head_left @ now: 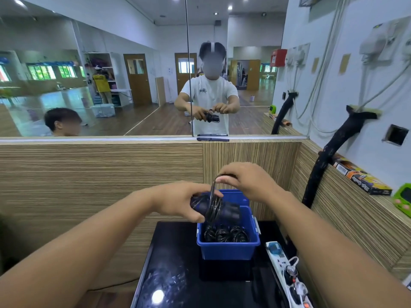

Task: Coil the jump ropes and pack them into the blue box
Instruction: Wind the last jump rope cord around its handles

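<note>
left grip [178, 201] holds rope handles [230, 211], right grip [246, 181] pinches cord [212, 188].

A black rope [214, 206], its cord wound around the paired handles, is held tilted above the open blue box [228, 250]. Coiled ropes [224, 234] lie inside.

Glossy black table [178, 263] sat against a wood-grain partition [100, 170], with a big mirror [111, 52] running above it. A dark pen [212, 139] lay on the ledge right under the mirror. A white power strip [287, 274] ran along the table's right edge with a few plugs in it. On the right-hand ledge there was an orange and black carton [360, 177], and a green gadget [402, 198] just beside it. A black padded hose [320, 174] hung down the wall, and a red box [278, 57] was mounted higher up. The mirror showed 2 wooden doors [137, 78].
</note>
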`<state>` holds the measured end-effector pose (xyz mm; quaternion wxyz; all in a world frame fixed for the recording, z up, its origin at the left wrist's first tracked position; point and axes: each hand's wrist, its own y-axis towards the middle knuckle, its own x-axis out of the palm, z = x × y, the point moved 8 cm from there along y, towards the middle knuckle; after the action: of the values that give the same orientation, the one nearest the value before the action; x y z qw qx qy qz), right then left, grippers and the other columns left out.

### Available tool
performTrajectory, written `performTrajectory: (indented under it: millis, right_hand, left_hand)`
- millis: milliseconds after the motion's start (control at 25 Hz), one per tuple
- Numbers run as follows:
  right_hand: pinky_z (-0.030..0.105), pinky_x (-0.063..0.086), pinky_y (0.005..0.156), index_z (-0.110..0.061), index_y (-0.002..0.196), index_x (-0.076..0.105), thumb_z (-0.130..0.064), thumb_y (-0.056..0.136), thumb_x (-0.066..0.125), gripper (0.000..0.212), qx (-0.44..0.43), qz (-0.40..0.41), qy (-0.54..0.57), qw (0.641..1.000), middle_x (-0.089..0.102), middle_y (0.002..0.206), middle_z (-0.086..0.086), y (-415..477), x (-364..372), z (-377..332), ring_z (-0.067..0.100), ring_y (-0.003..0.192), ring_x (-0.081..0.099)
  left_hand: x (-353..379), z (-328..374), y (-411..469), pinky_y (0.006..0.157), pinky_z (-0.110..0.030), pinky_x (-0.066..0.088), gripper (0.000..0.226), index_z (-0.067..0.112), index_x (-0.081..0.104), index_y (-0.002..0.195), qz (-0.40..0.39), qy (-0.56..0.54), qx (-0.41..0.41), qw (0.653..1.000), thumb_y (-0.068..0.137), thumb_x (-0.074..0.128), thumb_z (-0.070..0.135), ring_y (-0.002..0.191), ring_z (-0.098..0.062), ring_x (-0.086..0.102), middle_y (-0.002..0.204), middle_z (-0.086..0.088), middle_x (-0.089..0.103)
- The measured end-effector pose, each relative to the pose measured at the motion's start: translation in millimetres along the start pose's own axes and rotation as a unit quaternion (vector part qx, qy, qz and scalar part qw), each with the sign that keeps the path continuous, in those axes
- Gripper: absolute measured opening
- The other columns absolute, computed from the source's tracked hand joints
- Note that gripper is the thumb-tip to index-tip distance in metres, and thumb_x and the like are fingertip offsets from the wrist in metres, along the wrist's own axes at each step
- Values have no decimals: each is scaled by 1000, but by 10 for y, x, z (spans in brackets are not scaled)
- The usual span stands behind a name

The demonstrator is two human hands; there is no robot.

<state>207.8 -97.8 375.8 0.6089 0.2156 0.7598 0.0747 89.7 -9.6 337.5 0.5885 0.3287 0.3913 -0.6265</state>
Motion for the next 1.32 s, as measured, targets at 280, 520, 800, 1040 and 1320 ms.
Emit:
performTrajectory:
  millis: [280, 520, 800, 1040, 1320]
  right_hand:
    - [14, 50, 69, -6, 90, 70, -6, 90, 63, 6, 116, 32, 449, 885, 65, 82, 1, -102, 266, 216, 12, 77, 61]
    - [35, 47, 54, -18, 104, 56, -13, 102, 46, 11, 129, 81, 330, 932, 58, 63, -2, -272, 572, 32, 14, 48, 55]
    - [30, 52, 52, -14, 87, 59, -23, 100, 54, 16, 230, 72, 291, 926, 72, 77, 3, -339, 581, -6, 21, 58, 69]
    - [36, 50, 66, -12, 76, 61, -38, 96, 59, 32, 261, 62, 289, 919, 64, 66, -1, -433, 618, -21, 12, 62, 60]
    - [23, 46, 83, -17, 84, 67, -35, 101, 50, 30, 201, 102, 427, 876, 71, 87, -2, -487, 682, -231, 10, 87, 65]
  left_hand:
    - [-39, -22, -114, 73, -48, 46, 57, 38, 43, 114, 90, -223, 7, 971, 72, 82, 39, 73, -22, 52, 94, -13, 71]
    - [-138, -45, 27, 56, -33, 48, 63, 34, 46, 142, 194, -422, 9, 885, 85, 74, 27, 65, -27, 59, 92, -15, 70]
    - [32, -407, 182, 56, -37, 53, 22, 13, 62, 103, 306, -500, -123, 801, 96, 65, 34, 62, -27, 64, 86, -16, 68]
    - [105, -559, 192, 58, -35, 51, 28, 8, 62, 111, 352, -553, -159, 738, 96, 65, 31, 72, -26, 65, 93, -17, 68]
    - [195, -570, 172, 57, -36, 60, 22, 2, 63, 103, 395, -608, -205, 658, 97, 58, 22, 63, -26, 67, 84, -17, 67]
